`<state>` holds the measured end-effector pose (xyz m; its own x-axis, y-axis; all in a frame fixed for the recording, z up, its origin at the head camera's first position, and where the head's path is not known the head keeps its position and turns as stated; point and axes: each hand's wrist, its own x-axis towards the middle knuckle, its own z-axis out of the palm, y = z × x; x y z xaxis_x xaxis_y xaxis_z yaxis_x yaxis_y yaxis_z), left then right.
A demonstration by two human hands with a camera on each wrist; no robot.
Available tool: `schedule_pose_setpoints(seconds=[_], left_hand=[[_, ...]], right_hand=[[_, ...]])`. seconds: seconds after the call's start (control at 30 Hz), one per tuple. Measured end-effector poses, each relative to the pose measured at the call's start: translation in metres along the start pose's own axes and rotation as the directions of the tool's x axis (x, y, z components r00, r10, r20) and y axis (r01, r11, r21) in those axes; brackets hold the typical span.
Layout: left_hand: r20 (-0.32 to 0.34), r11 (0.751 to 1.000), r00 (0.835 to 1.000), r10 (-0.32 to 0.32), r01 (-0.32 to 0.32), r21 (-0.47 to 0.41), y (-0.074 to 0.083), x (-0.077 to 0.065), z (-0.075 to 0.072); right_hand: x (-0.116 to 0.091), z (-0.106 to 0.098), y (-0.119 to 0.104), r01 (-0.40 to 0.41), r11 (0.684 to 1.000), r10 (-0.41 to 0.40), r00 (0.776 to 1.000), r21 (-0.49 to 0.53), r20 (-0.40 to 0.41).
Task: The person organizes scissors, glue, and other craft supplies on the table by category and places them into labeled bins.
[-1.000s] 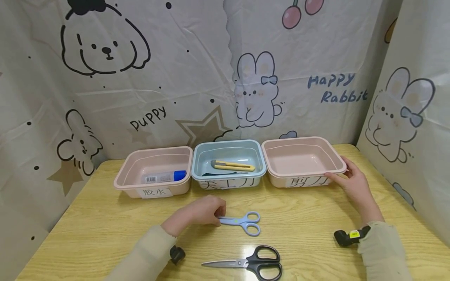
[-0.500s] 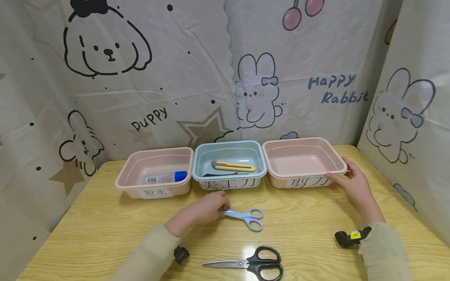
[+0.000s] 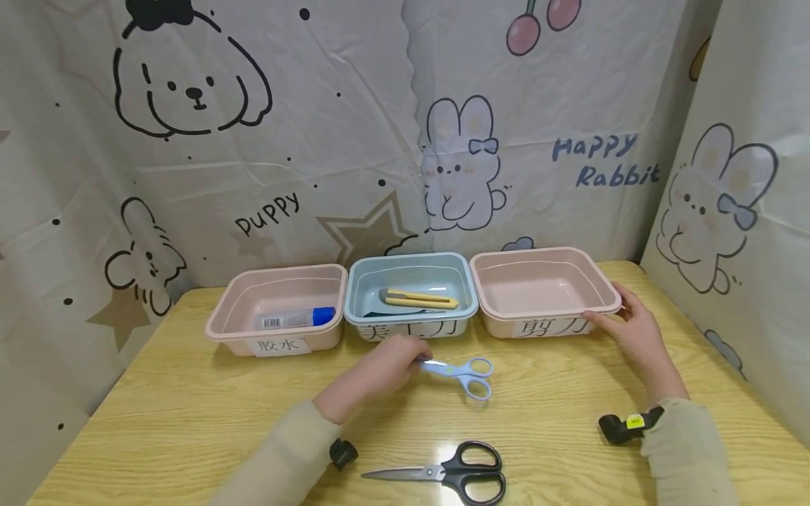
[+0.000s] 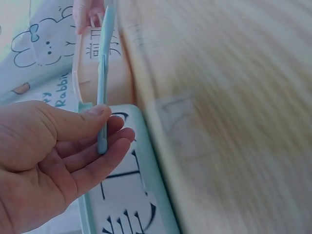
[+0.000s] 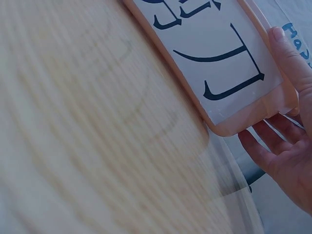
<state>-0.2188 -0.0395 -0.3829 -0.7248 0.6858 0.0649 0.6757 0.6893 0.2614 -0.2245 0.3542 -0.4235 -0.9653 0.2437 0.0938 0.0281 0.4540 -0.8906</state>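
Between thumb and fingers, my left hand [image 3: 395, 365] pinches light blue scissors [image 3: 465, 370] by the blade end, their handle loops pointing right. Seen edge-on in the left wrist view, the scissors [image 4: 104, 63] stick out past the fingertips, above the front of the blue bin [image 3: 414, 258]. My right hand [image 3: 635, 334] holds the near right corner of the right pink bin [image 3: 538, 315], thumb on the front rim and fingers round the side. In the right wrist view the thumb lies at the rim of this labelled pink bin [image 5: 248, 114]. Nothing lies inside it.
Black-handled scissors [image 3: 471, 472] lie near the table's front edge. A yellow utility knife [image 3: 418, 299] and a dark item sit in the blue bin. The left pink bin [image 3: 234, 344] holds a blue-capped glue bottle [image 3: 294, 318]. A printed curtain [image 3: 354, 140] stands behind.
My left hand has moved right and toward the bins, carrying the light blue scissors along. My right hand stays on the corner of the right pink bin.
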Motion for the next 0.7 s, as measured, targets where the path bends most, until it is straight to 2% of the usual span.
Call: schedule_pose_setpoints(seconds=[0.17, 0.33, 0.53, 0.7], left_hand=[[-0.023, 0.999, 1.000, 0.020, -0.019, 0.031, 0.010, 0.013, -0.003], [-0.055, 0.997, 0.998, 0.039, -0.035, 0.075, 0.022, 0.029, -0.012], [-0.098, 0.999, 0.995, 0.022, -0.019, 0.032, 0.035, 0.048, -0.027], [-0.112, 1.000, 0.994, 0.001, -0.001, 0.002, 0.041, 0.065, -0.033]], right_hand=[[0.000, 0.001, 0.000, 0.002, 1.000, -0.002, 1.000, -0.002, 0.003], [0.000, 0.001, 0.002, -0.008, 1.000, 0.008, 1.000, 0.000, -0.006], [0.000, 0.000, 0.001, 0.001, 1.000, -0.001, 1.000, -0.020, -0.005], [0.000, -0.001, 0.000, 0.022, 0.998, -0.023, 1.000, -0.059, -0.016]])
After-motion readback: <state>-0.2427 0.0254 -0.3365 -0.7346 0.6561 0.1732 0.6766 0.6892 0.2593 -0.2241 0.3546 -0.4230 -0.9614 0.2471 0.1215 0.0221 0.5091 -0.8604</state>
